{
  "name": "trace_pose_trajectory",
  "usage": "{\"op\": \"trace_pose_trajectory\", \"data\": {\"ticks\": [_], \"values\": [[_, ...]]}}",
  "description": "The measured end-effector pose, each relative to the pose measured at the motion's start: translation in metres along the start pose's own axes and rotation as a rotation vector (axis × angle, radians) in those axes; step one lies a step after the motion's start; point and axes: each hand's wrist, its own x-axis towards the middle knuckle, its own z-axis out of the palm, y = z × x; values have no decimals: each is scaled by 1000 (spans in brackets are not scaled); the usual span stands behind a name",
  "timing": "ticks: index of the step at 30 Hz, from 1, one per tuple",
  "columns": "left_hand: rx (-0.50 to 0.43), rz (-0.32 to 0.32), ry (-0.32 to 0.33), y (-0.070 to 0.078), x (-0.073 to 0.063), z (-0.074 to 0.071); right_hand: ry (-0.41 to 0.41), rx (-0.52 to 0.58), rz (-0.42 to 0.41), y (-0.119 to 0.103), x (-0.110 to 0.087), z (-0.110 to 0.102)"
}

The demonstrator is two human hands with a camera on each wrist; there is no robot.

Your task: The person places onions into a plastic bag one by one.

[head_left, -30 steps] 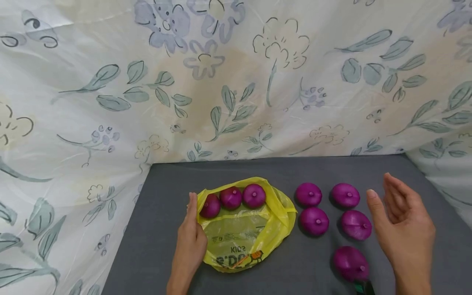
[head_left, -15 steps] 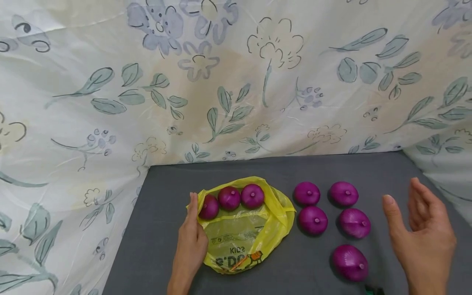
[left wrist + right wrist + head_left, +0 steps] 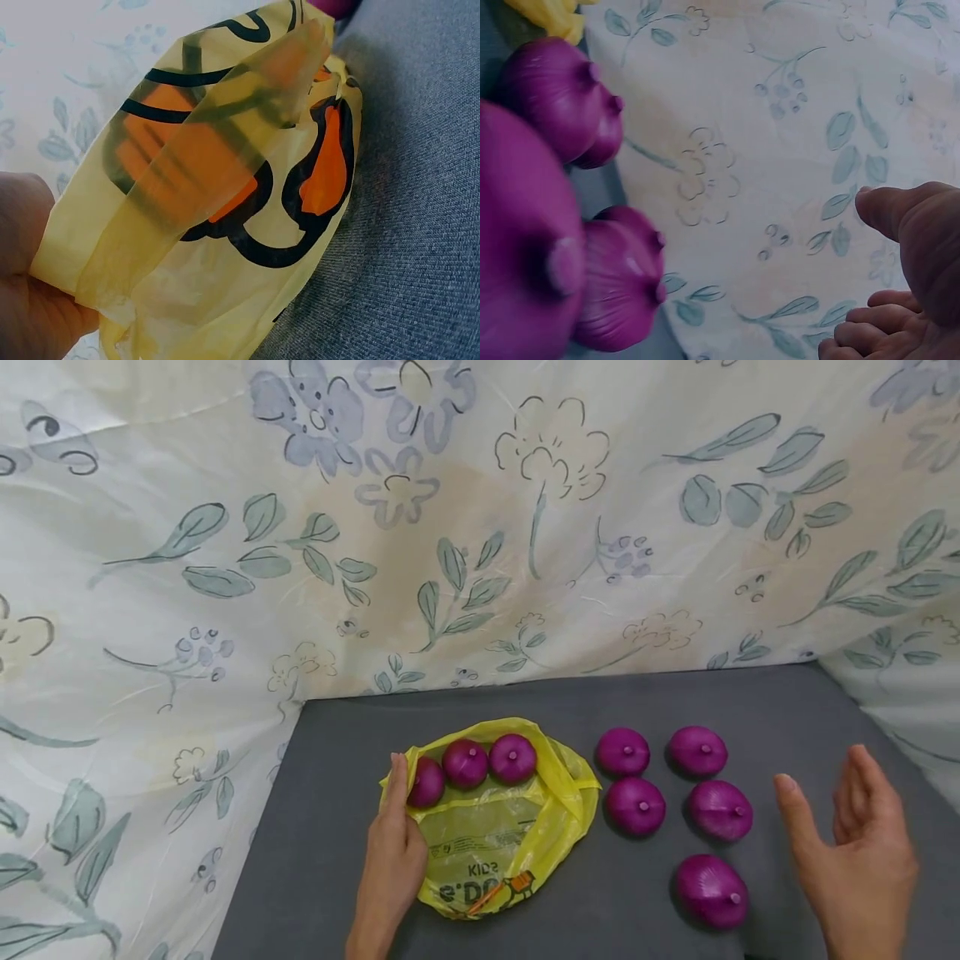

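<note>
A yellow plastic bag [image 3: 495, 860] lies with its mouth spread on the grey cloth, three purple onions [image 3: 465, 764] inside at its far side. My left hand [image 3: 393, 852] holds the bag's left edge; in the left wrist view the hand [image 3: 37, 277] grips its printed plastic. Several more purple onions [image 3: 635, 807] sit to the right of the bag, the nearest onion [image 3: 710, 892] apart from the rest. Beyond them, my right hand [image 3: 855, 843] is raised, thumb apart from the fingers, holding nothing. The right wrist view shows that hand [image 3: 915, 262] apart from the onions [image 3: 622, 285].
The grey cloth [image 3: 322, 810] covers the work surface. A pale curtain [image 3: 450, 527] with printed flowers and leaves rises behind it and along both sides. At the bottom edge, a small dark thing [image 3: 753, 957] barely shows, too little to identify.
My right hand has moved right, away from the onions, and slightly lower at the end. The left hand keeps its hold on the bag. The view has shifted slightly.
</note>
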Motion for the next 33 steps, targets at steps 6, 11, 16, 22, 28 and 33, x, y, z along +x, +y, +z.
{"op": "trace_pose_trajectory", "data": {"ticks": [6,11,16,22,28,33], "values": [[-16,16,6,1,0,0,-67,-34,71,13,2,3],[-15,4,6,0,-1,0,-170,-89,96,27,1,9],[-12,-3,-7,-1,0,0,-272,-182,62,41,1,16],[-3,4,-3,0,0,0,-391,-321,66,49,8,23],[3,18,5,1,1,1,-481,-358,104,52,12,27],[-9,-2,-14,3,1,2,-541,-390,134,52,16,28]]}}
